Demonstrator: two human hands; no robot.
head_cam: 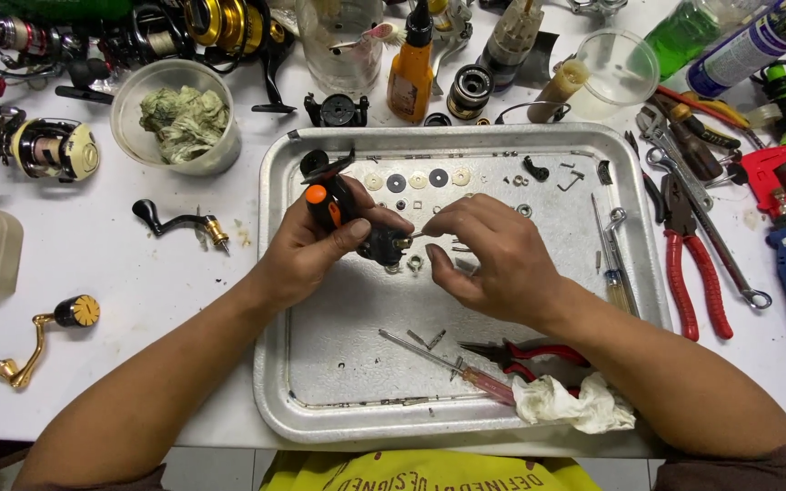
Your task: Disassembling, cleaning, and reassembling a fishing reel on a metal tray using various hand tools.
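My left hand (307, 250) grips a black fishing reel body (377, 244) with an orange knob (317, 195), held over a metal tray (320, 391). The fingertips of my right hand (493, 259) pinch a tiny metal part against the reel's right side. A row of small washers and discs (418, 180) lies along the tray's far edge. Small springs and rings rest on the tray just below the reel.
Red-handled pliers (539, 353), a screwdriver (466, 371) and a crumpled tissue (575, 405) lie in the tray's near right. More pliers (698, 282) and wrenches sit right of the tray. A rag-filled cup (179, 118), reels (47, 150) and crank handles (43, 332) are on the left. Bottles stand at the back.
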